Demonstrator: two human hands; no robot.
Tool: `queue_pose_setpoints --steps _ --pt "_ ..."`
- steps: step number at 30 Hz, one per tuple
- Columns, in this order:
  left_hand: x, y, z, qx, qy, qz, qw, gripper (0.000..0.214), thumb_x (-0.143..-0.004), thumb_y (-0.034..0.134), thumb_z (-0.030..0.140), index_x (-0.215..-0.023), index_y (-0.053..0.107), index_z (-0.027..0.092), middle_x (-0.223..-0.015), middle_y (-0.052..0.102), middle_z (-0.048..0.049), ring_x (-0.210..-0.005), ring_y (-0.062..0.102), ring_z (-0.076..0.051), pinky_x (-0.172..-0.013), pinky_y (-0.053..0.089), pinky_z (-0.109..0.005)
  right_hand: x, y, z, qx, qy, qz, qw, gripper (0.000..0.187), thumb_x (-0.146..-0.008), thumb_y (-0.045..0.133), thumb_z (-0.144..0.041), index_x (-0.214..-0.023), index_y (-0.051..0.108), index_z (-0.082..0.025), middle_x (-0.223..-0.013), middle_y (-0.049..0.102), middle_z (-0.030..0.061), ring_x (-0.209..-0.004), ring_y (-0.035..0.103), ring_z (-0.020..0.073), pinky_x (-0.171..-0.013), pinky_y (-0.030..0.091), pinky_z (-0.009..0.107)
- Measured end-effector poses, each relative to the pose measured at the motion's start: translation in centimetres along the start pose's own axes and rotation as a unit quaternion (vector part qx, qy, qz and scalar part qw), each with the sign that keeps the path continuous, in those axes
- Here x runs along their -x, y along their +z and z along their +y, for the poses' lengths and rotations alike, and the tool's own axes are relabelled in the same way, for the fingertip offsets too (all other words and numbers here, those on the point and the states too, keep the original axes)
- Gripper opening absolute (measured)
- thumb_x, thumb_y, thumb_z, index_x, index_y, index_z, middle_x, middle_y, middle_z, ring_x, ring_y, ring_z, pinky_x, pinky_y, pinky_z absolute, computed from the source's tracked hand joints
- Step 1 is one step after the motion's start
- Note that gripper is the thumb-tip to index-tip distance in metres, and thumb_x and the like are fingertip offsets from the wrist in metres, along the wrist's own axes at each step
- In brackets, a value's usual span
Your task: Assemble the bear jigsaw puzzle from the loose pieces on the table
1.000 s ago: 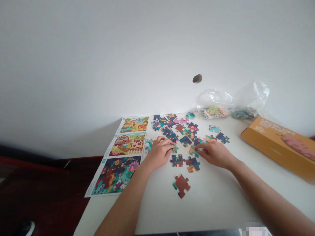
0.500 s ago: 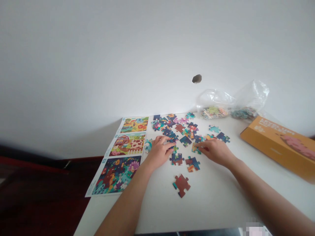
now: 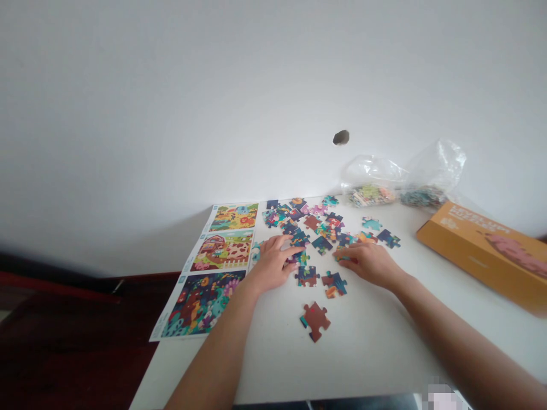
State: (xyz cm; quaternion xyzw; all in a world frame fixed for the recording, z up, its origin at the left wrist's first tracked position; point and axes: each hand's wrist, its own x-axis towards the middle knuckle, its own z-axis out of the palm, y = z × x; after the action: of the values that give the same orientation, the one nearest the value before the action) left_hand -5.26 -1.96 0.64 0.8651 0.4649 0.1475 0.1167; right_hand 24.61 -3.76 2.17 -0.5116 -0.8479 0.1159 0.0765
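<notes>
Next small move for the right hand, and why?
Probably slide the jigsaw piece under the right hand down and away from the pile of pieces, toward the separate brown jigsaw piece. It sits at the pile's crowded edge, partly covered by the fingers, while the pieces lower down lie apart and show whole, so it would be easier to inspect there.

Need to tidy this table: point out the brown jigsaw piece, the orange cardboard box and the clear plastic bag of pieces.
Brown jigsaw piece (image 3: 315,320): head view, on its brown face.
Orange cardboard box (image 3: 470,250): head view, on its top face.
Clear plastic bag of pieces (image 3: 371,171): head view, on its upper plastic.
</notes>
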Motion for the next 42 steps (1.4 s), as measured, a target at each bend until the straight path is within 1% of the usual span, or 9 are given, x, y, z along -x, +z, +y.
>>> queue_pose_setpoints --steps 9,12,17,21,24,27,32,37,42 --pt "-0.7 1.6 0.2 -0.038 -0.047 0.053 0.997 0.035 -0.090 0.061 0.024 -0.123 0.065 0.034 -0.134 0.052 -0.0056 -0.127 0.043 -0.029 -0.105 0.035 -0.049 -0.5 0.8 1.2 0.035 0.138 0.057 0.988 0.030 -0.093 0.052 -0.030 -0.115 0.071 -0.034 -0.112 0.073 0.0005 -0.098 0.067 0.0258 -0.072 0.050 0.033" --pt "-0.9 1.8 0.7 -0.047 -0.062 0.069 0.995 0.034 -0.090 0.061 0.025 -0.122 0.066 0.033 -0.131 0.053 -0.0062 -0.124 0.045 -0.029 -0.104 0.036 -0.050 -0.9 1.1 0.8 0.044 0.091 0.111 0.989 0.035 -0.095 0.049 -0.029 -0.125 0.067 -0.029 -0.112 0.070 0.0069 -0.097 0.065 0.0251 -0.077 0.051 0.034" --pt "-1.1 2.0 1.0 -0.039 -0.057 0.093 0.993 0.035 -0.090 0.058 0.023 -0.123 0.065 0.031 -0.131 0.054 -0.0073 -0.122 0.046 -0.029 -0.105 0.037 -0.049 -2.1 1.9 -0.4 0.045 -0.087 0.133 0.986 0.036 -0.095 0.052 -0.039 -0.128 0.063 -0.029 -0.145 0.049 0.0079 -0.126 0.047 0.0313 -0.101 0.041 0.047" --pt "-1.1 1.9 1.0 -0.035 0.018 0.072 0.997 0.049 -0.089 0.046 0.005 -0.123 0.066 0.035 -0.143 0.050 -0.0012 -0.131 0.040 -0.027 -0.108 0.035 -0.049 -2.7 2.3 -0.5 0.034 -0.064 0.142 0.987 0.023 -0.094 0.052 -0.035 -0.103 0.068 -0.022 -0.142 0.053 0.0093 -0.132 0.042 0.0317 -0.102 0.039 0.050" --pt "-1.2 1.8 1.4 -0.033 0.038 0.057 0.997 0.046 -0.089 0.044 0.006 -0.116 0.069 0.034 -0.143 0.052 0.0022 -0.133 0.037 -0.027 -0.110 0.032 -0.051 -2.8 2.4 0.0 0.032 -0.032 0.152 0.987 0.019 -0.093 0.048 -0.027 -0.095 0.065 -0.019 -0.141 0.054 0.0114 -0.135 0.040 0.0305 -0.104 0.037 0.050" --pt "-1.5 1.7 1.9 -0.032 0.022 0.057 0.998 0.030 -0.094 0.050 0.024 -0.116 0.068 0.031 -0.143 0.053 0.0009 -0.134 0.037 -0.030 -0.111 0.029 -0.056 -3.1 2.8 0.3 0.040 -0.017 0.137 0.990 0.037 -0.086 0.041 -0.011 -0.118 0.059 -0.017 -0.148 0.047 0.0123 -0.141 0.032 0.0302 -0.109 0.029 0.056" --pt "-2.1 2.0 2.4 -0.041 0.012 0.029 0.999 0.041 -0.096 0.047 0.029 -0.136 0.052 0.036 -0.149 0.048 0.0010 -0.137 0.031 -0.032 -0.112 0.019 -0.064 -3.9 3.5 0.3 0.058 -0.015 0.077 0.995 0.090 -0.067 0.038 0.002 -0.154 0.024 -0.018 -0.159 0.030 0.0075 -0.147 0.018 0.0327 -0.110 0.017 0.070" --pt "-2.3 2.2 2.4 -0.044 -0.014 0.048 0.998 0.043 -0.096 0.044 0.022 -0.135 0.054 0.037 -0.144 0.053 0.0006 -0.129 0.039 -0.030 -0.113 0.014 -0.064 -4.1 3.4 0.5 0.063 -0.022 0.048 0.997 0.092 -0.068 0.037 0.000 -0.156 0.018 -0.021 -0.158 0.031 0.0068 -0.146 0.019 0.0356 -0.108 0.014 0.076" --pt "-2.1 2.0 2.2 -0.047 -0.020 0.051 0.997 0.047 -0.094 0.047 0.020 -0.134 0.054 0.043 -0.143 0.053 0.0018 -0.127 0.039 -0.032 -0.110 0.014 -0.068 -4.0 3.2 0.4 0.079 -0.012 0.068 0.994 0.081 -0.071 0.041 -0.001 -0.150 0.037 -0.022 -0.148 0.046 0.0108 -0.141 0.029 0.0343 -0.110 0.013 0.072"
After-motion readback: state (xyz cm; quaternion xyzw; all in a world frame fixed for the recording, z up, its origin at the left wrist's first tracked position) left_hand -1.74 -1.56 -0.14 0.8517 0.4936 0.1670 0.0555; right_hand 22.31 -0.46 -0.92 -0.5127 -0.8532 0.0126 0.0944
